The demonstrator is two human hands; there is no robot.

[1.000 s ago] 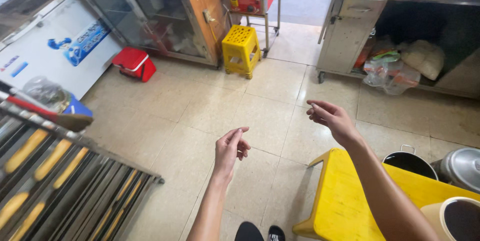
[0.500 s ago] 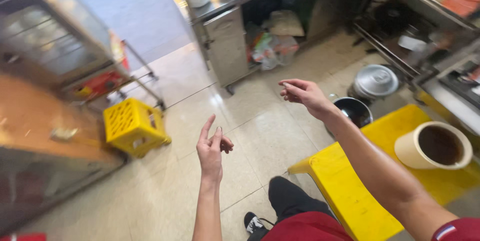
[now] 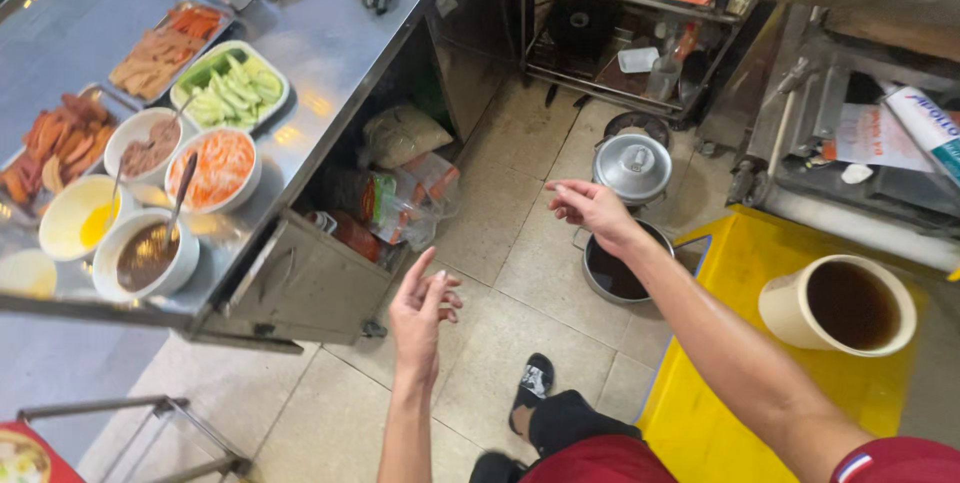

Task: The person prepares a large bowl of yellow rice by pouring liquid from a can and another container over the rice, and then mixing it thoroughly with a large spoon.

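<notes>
The left hand [image 3: 420, 315] is hanging over the tiled floor [image 3: 500, 243] with its grip loose and half open, fingers lightly curled, holding nothing. The right hand [image 3: 590, 211] is reaching out above the dark pot [image 3: 612, 273] on the floor, grip also open and empty, just short of the lidded silver pot [image 3: 633, 167] beyond it. A cream bucket [image 3: 838, 305] of dark liquid is sitting on the yellow stool [image 3: 740, 343] at the right. Bowls of food are standing on the steel surface [image 3: 330, 53] to the left, among them a bowl of shredded carrot [image 3: 212, 168].
</notes>
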